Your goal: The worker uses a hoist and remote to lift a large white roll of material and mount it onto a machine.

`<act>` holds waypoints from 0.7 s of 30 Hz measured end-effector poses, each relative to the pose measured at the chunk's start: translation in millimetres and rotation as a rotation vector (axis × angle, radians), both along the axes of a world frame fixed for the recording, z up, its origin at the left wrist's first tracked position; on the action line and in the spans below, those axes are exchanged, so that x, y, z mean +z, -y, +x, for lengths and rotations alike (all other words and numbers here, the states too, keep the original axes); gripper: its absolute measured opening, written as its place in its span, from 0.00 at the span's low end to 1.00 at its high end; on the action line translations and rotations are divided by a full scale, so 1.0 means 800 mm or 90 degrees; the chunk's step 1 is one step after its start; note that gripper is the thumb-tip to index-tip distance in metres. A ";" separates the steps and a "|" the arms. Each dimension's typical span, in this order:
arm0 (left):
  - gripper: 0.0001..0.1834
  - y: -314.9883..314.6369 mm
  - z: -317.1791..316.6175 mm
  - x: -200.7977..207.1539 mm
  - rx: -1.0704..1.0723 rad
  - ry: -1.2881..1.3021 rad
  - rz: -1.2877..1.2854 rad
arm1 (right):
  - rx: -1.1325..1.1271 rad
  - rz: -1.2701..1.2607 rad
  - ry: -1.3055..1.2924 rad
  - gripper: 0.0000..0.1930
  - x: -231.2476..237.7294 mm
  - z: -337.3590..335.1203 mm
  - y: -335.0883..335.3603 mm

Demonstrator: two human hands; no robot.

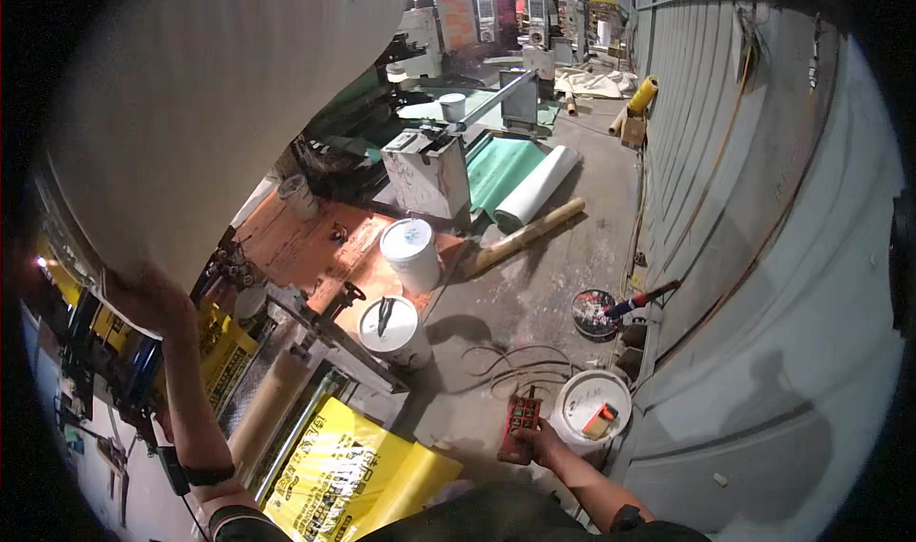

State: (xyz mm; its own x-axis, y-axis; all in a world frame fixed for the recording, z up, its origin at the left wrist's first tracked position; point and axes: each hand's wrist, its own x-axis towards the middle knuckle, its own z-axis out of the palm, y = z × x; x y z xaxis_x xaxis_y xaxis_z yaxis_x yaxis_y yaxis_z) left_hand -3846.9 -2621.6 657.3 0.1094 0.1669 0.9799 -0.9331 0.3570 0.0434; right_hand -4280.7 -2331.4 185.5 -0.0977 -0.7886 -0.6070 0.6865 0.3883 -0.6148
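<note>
My right hand (pixel 542 442) is closed around a red handheld remote control (pixel 518 429) with several buttons, low in the middle of the view. The thumb lies by its buttons. On the left my arm reaches up, and my left hand (pixel 151 299) touches the lower edge of a very large white roll (pixel 229 93). Its fingers are mostly hidden against the roll, so their grip is unclear. The roll fills the upper left. Below the left arm, printed yellow film (pixel 334 475) runs over a machine beside a brown roller (pixel 267 404).
Two white lidded buckets (pixel 410 254) stand ahead; the nearer carries a dark tool. Another white bucket (pixel 592 404) is by my right hand, an orange object on its lid. Near the right wall (pixel 725 179) sits a stained dark bucket (pixel 596 313). A cardboard tube (pixel 525 239) lies on the floor.
</note>
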 end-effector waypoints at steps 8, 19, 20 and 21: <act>0.36 0.073 -0.038 -0.005 0.059 0.023 -0.042 | -0.035 -0.008 0.005 0.25 0.007 -0.049 0.044; 0.33 0.135 -0.132 0.001 0.087 0.077 -0.040 | 0.006 -0.072 0.119 0.20 0.072 -0.088 0.129; 0.32 0.144 -0.145 -0.002 0.066 0.066 -0.025 | 0.005 -0.069 0.118 0.20 0.075 -0.095 0.145; 0.32 0.152 -0.146 -0.001 0.072 0.069 -0.022 | 0.014 -0.076 0.091 0.22 0.078 -0.099 0.161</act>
